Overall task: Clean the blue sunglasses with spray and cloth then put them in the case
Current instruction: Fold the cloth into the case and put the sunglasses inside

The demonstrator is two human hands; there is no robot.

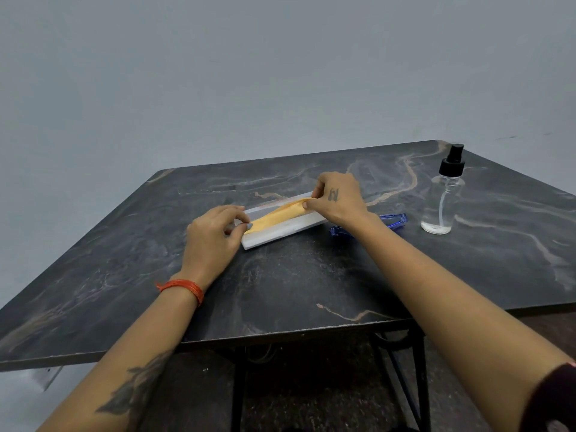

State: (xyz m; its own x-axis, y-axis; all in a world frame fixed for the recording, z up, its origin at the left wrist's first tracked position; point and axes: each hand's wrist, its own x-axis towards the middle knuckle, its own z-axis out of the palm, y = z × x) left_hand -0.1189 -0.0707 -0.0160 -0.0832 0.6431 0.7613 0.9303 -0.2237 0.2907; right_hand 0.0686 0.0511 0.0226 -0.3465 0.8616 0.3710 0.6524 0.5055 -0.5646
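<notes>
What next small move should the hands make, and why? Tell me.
Probably lift the yellow cloth clear of the open white case. The left hand and right hand each pinch one end of it over the case, while the blue sunglasses lie uncleaned on the dark marble table beside the clear spray bottle.

A small dark mark on the right hand (338,194), perhaps lettering, is illegible.

My one head-worn wide-angle view looks forward and down from close above the dark marble-patterned table (280,291), its far edge against a plain grey wall (249,73).
</notes>
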